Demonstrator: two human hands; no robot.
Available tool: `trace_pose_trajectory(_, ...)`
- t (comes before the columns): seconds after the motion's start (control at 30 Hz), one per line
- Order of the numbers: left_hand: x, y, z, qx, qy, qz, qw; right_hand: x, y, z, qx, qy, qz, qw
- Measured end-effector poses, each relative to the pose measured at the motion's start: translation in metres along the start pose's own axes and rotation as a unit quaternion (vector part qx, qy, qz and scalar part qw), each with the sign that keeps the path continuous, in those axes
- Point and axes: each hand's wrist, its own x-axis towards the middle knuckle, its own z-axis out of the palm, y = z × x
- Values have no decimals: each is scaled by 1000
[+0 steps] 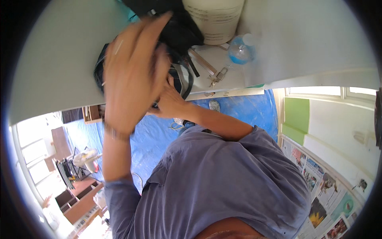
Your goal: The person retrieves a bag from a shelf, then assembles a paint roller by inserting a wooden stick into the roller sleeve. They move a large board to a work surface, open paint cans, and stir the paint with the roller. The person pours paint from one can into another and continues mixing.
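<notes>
My left hand (pixel 133 67), blurred by motion, is raised over a black bag (pixel 179 28) on the grey-white work surface (pixel 51 71), its fingers stretched out. My right hand (pixel 171 99) reaches in beneath it at a dark strapped item (pixel 101 69) near the surface's edge; its fingers are partly hidden, so their grip is unclear. To their right lie a padlock (pixel 221 74) with keys (pixel 213 82), a long narrow strip (pixel 203 60) and a plastic bottle (pixel 240 51) with blue at its base. A large white bucket (pixel 213 16) stands behind.
Blue sheeting (pixel 246 115) covers the floor below. A green-and-white wall panel (pixel 294 119) and newspaper sheets (pixel 322 187) are at the right. At the lower left are a brown shelving unit (pixel 75 201), folded metal items (pixel 65 171) and a bright window (pixel 30 147).
</notes>
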Motion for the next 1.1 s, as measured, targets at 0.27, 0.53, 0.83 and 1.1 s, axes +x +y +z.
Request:
trace_pose_trajectory(0.27, 180, -60, 106, 90, -248, 191, 945, -11, 16, -19, 76, 2, -20, 997)
trace_pose_trajectory(0.53, 214, -66, 132, 33, -363, 147, 920, -39, 31, -45, 167, 11, 73, 983)
trace_pose_trajectory(0.83, 211, -108, 86, 56, -343, 49, 936, -60, 57, -53, 420, 81, 110, 897)
trace_pose_trajectory(1.1, 198, -135, 56, -65, -322, -51, 943, -49, 52, -48, 446, 49, 124, 885)
